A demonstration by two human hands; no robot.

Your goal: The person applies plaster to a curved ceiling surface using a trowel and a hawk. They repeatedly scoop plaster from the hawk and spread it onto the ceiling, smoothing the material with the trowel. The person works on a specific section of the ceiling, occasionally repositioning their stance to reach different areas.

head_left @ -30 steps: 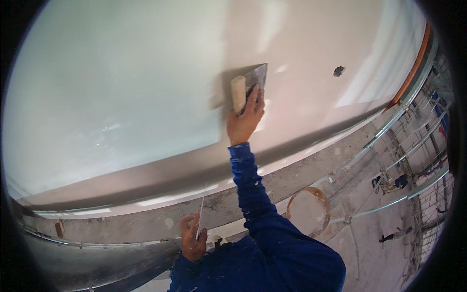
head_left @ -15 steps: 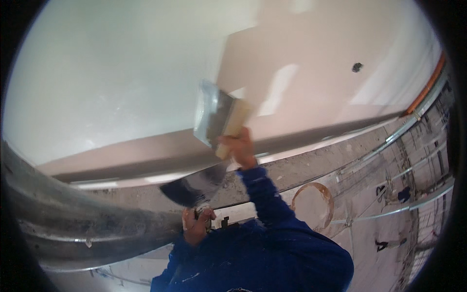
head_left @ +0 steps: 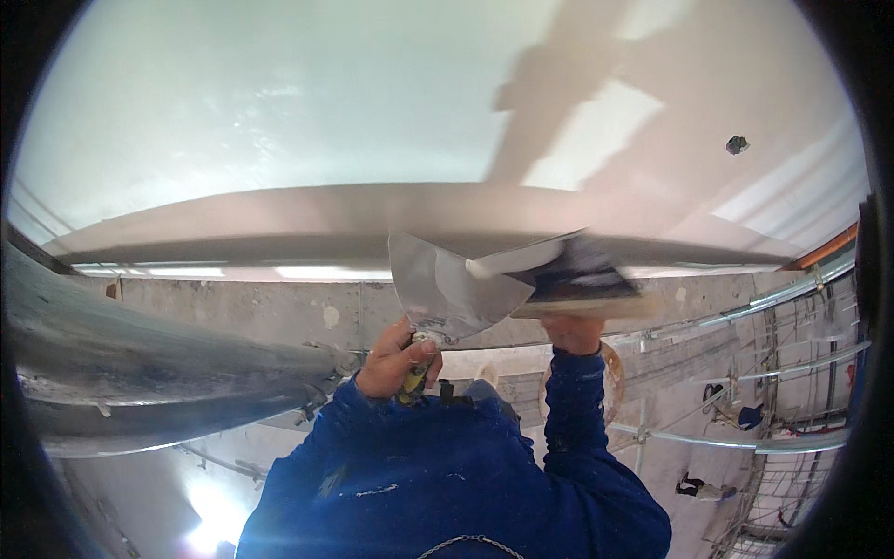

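My left hand (head_left: 391, 363) grips the yellow-and-black handle of a wide putty knife (head_left: 442, 284), its fan-shaped blade raised at the centre. Just to the right, my right hand (head_left: 573, 331) holds a trowel (head_left: 582, 279) by its pale wooden handle, blurred by motion. The trowel's blade edge meets or overlaps the knife's blade at a white dab of material; I cannot tell if they touch. Behind both tools stretches a pale plastered wall (head_left: 345, 121) with a small dark hole (head_left: 737, 144) at the upper right.
Large grey metal pipes (head_left: 168, 363) curve along the left. Scaffold tubes (head_left: 698, 438) and an orange strip (head_left: 819, 245) run at the right. Far below on the floor, two people (head_left: 708, 489) (head_left: 745, 415) appear. A concrete ledge (head_left: 242, 303) follows the wall's foot.
The trowel has come down and right from the wall to the putty knife. The knife's blade has risen and turned toward the trowel. The view has swung toward the left.
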